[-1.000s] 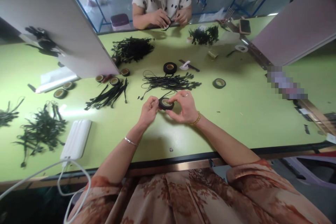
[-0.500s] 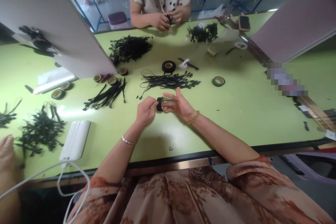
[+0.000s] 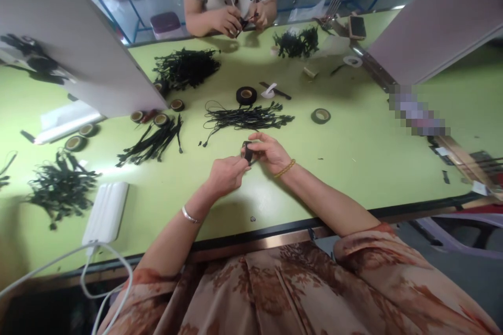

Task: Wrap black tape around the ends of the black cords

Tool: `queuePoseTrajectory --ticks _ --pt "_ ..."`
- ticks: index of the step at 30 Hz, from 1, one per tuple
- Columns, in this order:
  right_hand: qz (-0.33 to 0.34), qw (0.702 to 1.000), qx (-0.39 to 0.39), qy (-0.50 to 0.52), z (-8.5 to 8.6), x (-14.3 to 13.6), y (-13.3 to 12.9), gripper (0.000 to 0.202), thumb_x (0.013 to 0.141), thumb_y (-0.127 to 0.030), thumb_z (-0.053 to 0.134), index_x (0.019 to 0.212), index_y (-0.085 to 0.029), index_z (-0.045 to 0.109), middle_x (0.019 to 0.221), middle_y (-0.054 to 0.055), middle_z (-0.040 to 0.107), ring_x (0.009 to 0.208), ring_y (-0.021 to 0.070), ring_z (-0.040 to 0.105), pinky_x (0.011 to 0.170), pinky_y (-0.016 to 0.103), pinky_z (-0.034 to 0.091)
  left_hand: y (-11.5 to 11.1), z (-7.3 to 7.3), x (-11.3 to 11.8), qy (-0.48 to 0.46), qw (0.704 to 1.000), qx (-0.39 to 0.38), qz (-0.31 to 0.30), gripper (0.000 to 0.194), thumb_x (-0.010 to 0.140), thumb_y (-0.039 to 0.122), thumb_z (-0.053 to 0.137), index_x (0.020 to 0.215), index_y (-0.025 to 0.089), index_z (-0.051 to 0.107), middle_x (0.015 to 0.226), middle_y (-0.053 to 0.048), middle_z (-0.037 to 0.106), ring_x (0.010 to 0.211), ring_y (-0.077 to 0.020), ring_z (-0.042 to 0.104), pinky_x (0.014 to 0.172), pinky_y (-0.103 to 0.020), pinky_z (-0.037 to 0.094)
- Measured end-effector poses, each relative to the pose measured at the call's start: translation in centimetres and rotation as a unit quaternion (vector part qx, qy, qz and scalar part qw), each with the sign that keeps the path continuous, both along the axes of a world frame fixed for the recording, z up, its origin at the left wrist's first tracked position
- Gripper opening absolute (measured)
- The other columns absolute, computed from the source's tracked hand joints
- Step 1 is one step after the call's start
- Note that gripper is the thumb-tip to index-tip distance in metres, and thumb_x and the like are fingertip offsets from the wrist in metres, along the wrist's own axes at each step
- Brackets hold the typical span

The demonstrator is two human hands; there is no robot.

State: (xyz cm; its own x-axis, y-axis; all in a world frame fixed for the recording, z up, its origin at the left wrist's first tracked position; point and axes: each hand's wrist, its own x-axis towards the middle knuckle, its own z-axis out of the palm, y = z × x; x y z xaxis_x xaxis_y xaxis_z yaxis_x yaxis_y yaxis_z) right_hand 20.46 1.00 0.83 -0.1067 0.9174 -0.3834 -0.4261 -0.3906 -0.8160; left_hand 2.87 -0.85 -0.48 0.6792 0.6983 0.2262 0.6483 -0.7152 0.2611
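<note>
Between my two hands is a small roll of black tape (image 3: 248,153), standing on edge a little above the green table. My right hand (image 3: 273,152) has its fingers curled round this roll from the right. My left hand (image 3: 227,174) is closed in a pinch at the roll's lower edge, on what looks like a thin black cable (image 3: 254,162). A short dark length of it shows under my right fingers; the rest is hidden. Just beyond lies a bundle of black cables (image 3: 247,116) with small connectors.
Tape rolls lie at the back (image 3: 246,96) and right (image 3: 321,115). To the left are taped cables (image 3: 151,141), a cable heap (image 3: 61,186) and a white power bank (image 3: 105,212) with its cord. Opposite, a co-worker's hands (image 3: 241,20) handle a dark piece. Upright panels (image 3: 113,47) flank the table.
My right hand's spread fingers have curled in round the tape roll, and the roll has turned. My left hand has shifted slightly lower against it. The whole view has shifted a little.
</note>
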Motion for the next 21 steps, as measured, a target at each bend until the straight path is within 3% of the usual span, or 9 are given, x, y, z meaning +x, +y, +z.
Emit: queuePoseTrajectory --ticks 3,8,13,15,18,21 --pt "0.021 0.998 0.059 -0.022 1.1 0.9 -0.2 0.041 0.058 -0.023 0.081 0.091 -0.021 0.056 0.068 -0.001 0.071 0.065 0.0181 0.069 0.068 0.032 0.053 -0.1 0.0 0.3 0.004 0.999 -0.029 0.013 0.031 0.098 0.033 0.038 0.086 0.018 0.062 0.073 -0.005 0.065 0.066 -0.0156 0.056 0.056 -0.027 0.030" --pt "0.080 0.979 0.182 -0.051 2.1 2.0 -0.6 0.049 0.061 -0.035 0.083 0.095 -0.022 0.051 0.069 -0.002 0.070 0.067 0.0184 0.068 0.072 0.035 0.054 0.0 0.3 0.6 -0.010 0.989 -0.083 0.120 0.030 0.096 0.034 0.041 0.081 0.018 0.062 0.072 -0.006 0.066 0.064 -0.0176 0.057 0.056 -0.028 0.030" --pt "0.120 0.939 0.290 -0.143 2.1 2.4 -0.8 0.045 0.068 -0.038 0.080 0.096 -0.022 0.048 0.073 -0.001 0.066 0.070 0.0179 0.066 0.071 0.034 0.051 0.0 0.0 0.9 -0.139 0.952 -0.206 0.179 0.033 0.095 0.036 0.041 0.072 0.019 0.058 0.056 0.000 0.055 0.052 -0.0139 0.046 0.056 -0.027 0.030" --pt "0.129 0.904 0.345 -0.218 2.0 2.3 -0.8 0.041 0.070 -0.036 0.077 0.097 -0.023 0.049 0.077 0.000 0.066 0.073 0.0182 0.065 0.075 0.035 0.049 0.2 -0.4 1.1 -0.244 0.904 -0.289 0.198 0.038 0.095 0.042 0.042 0.069 0.018 0.055 0.053 0.002 0.048 0.048 -0.0112 0.041 0.053 -0.025 0.030" --pt "0.098 0.827 0.443 -0.332 1.7 2.1 -0.8 0.033 0.071 -0.030 0.072 0.095 -0.023 0.051 0.077 0.000 0.065 0.080 0.0212 0.063 0.087 0.043 0.044 0.6 -0.7 1.1 -0.408 0.783 -0.420 0.210 0.040 0.091 0.054 0.048 0.073 0.018 0.052 0.049 0.007 0.038 0.041 -0.0069 0.029 0.044 -0.021 0.023" --pt "0.049 0.755 0.508 -0.412 1.3 1.9 -0.7 0.027 0.068 -0.024 0.068 0.092 -0.023 0.054 0.076 0.000 0.065 0.081 0.0223 0.060 0.090 0.045 0.039 1.1 -0.4 0.7 -0.493 0.676 -0.521 0.169 0.040 0.085 0.058 0.058 0.078 0.020 0.046 0.045 0.012 0.029 0.036 -0.0048 0.016 0.038 -0.019 0.012"
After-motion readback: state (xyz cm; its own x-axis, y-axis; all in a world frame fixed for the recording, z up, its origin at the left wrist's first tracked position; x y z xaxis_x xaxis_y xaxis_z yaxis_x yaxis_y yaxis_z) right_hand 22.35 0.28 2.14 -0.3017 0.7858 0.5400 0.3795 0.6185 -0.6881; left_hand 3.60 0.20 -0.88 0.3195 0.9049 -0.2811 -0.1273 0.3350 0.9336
